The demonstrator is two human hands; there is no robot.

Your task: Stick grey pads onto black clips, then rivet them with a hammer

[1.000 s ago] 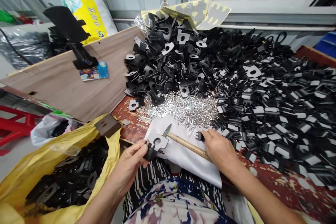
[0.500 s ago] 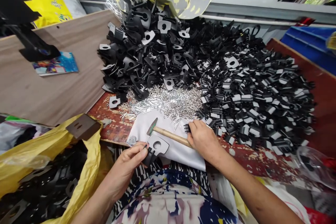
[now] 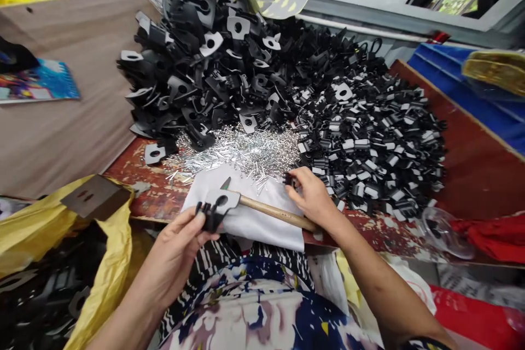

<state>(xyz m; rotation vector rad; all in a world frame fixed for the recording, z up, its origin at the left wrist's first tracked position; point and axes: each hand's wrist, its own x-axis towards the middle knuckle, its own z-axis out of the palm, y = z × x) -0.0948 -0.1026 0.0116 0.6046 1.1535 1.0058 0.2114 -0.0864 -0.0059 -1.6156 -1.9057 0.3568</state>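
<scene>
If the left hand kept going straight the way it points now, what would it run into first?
Probably the hammer: the left hand points toward it, and its clip part already overlaps it in view. Height is unclear, so it might pass above.

"Where's the hammer (image 3: 274,210)?"
"Before you, low centre of the frame, across the cloth (image 3: 250,232), with the metal pins (image 3: 250,150) just behind."
"And the clip parts?"
"Your large clip pieces (image 3: 184,74) are heaped upper left of centre, the small clip pieces (image 3: 369,147) right of centre. The open sack (image 3: 117,249) sits lower left, a block (image 3: 94,197) on its rim."
</scene>
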